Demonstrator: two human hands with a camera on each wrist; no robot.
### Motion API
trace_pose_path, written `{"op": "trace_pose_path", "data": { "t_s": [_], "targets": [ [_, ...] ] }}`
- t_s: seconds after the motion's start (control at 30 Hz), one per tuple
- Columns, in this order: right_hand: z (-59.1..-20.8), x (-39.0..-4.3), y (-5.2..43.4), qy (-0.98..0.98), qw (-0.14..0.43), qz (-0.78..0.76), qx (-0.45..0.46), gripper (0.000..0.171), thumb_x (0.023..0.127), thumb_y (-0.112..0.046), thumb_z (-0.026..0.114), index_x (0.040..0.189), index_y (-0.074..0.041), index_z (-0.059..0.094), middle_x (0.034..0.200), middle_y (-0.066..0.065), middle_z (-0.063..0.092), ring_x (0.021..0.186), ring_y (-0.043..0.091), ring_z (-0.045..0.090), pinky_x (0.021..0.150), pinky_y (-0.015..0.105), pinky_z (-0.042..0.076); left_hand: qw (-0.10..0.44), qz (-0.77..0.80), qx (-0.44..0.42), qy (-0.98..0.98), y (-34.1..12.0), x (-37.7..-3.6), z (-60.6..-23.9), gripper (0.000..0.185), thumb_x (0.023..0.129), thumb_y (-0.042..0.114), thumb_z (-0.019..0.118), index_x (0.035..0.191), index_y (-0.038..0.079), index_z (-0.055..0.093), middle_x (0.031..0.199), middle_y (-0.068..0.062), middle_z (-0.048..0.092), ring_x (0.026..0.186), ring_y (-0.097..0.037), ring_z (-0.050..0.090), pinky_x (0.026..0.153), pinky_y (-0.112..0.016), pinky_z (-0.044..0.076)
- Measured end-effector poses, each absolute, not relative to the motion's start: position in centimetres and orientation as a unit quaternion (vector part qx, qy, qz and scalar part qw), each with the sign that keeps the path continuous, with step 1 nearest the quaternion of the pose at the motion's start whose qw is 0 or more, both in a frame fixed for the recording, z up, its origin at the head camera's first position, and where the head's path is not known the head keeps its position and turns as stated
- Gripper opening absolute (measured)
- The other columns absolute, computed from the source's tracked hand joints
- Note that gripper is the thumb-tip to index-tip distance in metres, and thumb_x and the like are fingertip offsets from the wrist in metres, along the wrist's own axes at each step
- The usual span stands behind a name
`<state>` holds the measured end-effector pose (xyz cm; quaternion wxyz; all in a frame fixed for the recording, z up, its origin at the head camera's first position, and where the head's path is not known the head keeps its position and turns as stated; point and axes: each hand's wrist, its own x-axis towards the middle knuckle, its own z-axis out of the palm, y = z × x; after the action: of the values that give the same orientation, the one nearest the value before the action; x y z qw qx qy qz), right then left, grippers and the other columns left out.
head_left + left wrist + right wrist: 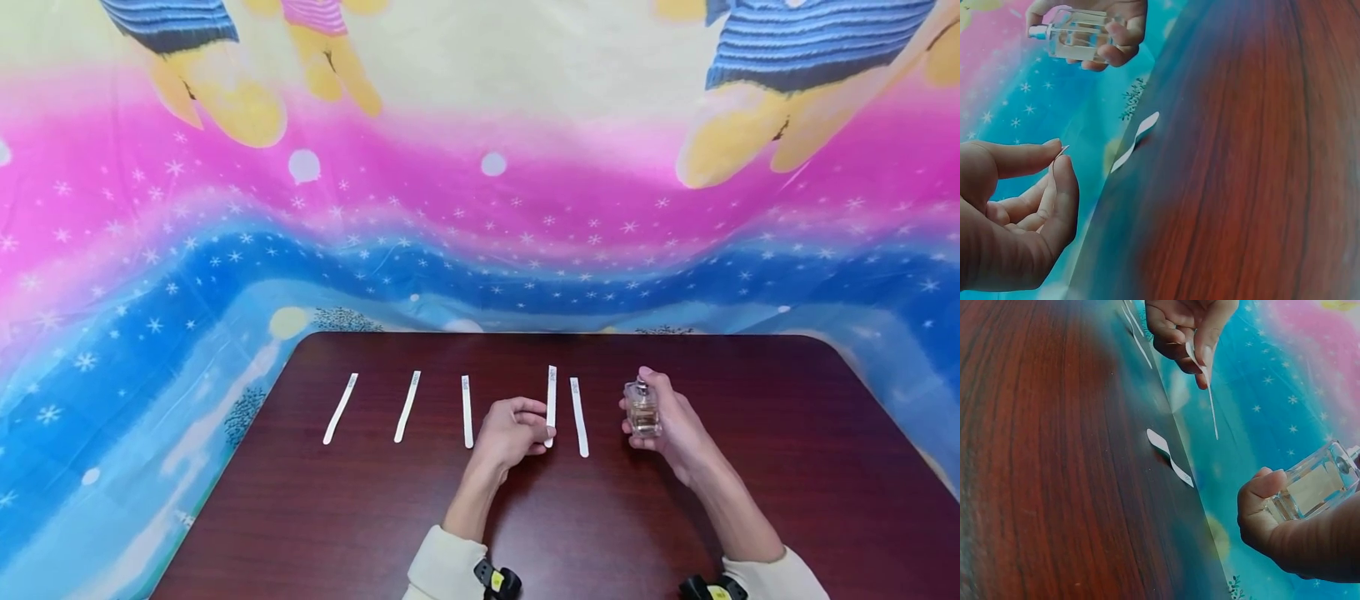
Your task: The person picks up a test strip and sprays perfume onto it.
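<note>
I see my left hand at lower centre of the head view, thumb and forefinger pinching a narrow white paper strip by its lower end, lifted off the dark wood table. My right hand, just right of it, curls round a small clear square perfume bottle with a silver sprayer and pale amber liquid. Four more strips lie flat in a row across the table.
</note>
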<state>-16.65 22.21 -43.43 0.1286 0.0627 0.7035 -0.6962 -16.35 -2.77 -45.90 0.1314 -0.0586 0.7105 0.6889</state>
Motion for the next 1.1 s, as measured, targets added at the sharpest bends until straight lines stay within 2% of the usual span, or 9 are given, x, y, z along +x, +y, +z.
{"op": "trace_pose_path", "data": {
  "t_s": [0.27,0.5,0.83,1.1],
  "targets": [
    [-43.2,-17.4,22.4,0.709,0.135,-0.691,0.051,0.057,0.111,-0.064,0.034,0.116,-0.014,0.062,0.1,-0.006,0.064,0.079,0.014,0.064,0.066,0.029,0.059,0.133,0.719,-0.042,0.681,-2.5,-15.9,-45.7,0.034,0.089,-0.006,0.08,0.122,-0.002,0.073,0.093,-0.011,0.074,0.073,-0.012,0.072,0.07,-0.028,0.067],
    [-42.9,-17.7,22.5,0.699,0.139,-0.7,0.054,0.055,0.111,-0.065,0.034,0.107,-0.019,0.064,0.097,-0.006,0.064,0.077,0.013,0.063,0.066,0.028,0.058,0.135,0.73,-0.028,0.67,-2.3,-15.6,-45.9,0.036,0.088,-0.009,0.077,0.123,-0.004,0.071,0.087,-0.004,0.067,0.069,-0.011,0.068,0.068,-0.026,0.065],
    [-43.3,-17.6,22.4,0.697,0.149,-0.698,0.064,0.052,0.111,-0.063,0.036,0.108,-0.019,0.063,0.097,-0.006,0.064,0.077,0.013,0.063,0.065,0.027,0.058,0.143,0.726,-0.023,0.673,-2.6,-15.5,-45.9,0.04,0.087,-0.012,0.077,0.125,-0.003,0.07,0.096,-0.013,0.07,0.072,-0.013,0.069,0.07,-0.028,0.066],
    [-43.3,-17.8,22.3,0.699,0.149,-0.696,0.069,0.053,0.111,-0.063,0.037,0.109,-0.017,0.063,0.096,-0.005,0.064,0.076,0.013,0.063,0.065,0.027,0.058,0.152,0.716,-0.018,0.681,-2.8,-15.7,-45.8,0.043,0.086,-0.013,0.078,0.126,-0.001,0.07,0.096,-0.01,0.071,0.072,-0.013,0.071,0.069,-0.028,0.066]
  ]
}}
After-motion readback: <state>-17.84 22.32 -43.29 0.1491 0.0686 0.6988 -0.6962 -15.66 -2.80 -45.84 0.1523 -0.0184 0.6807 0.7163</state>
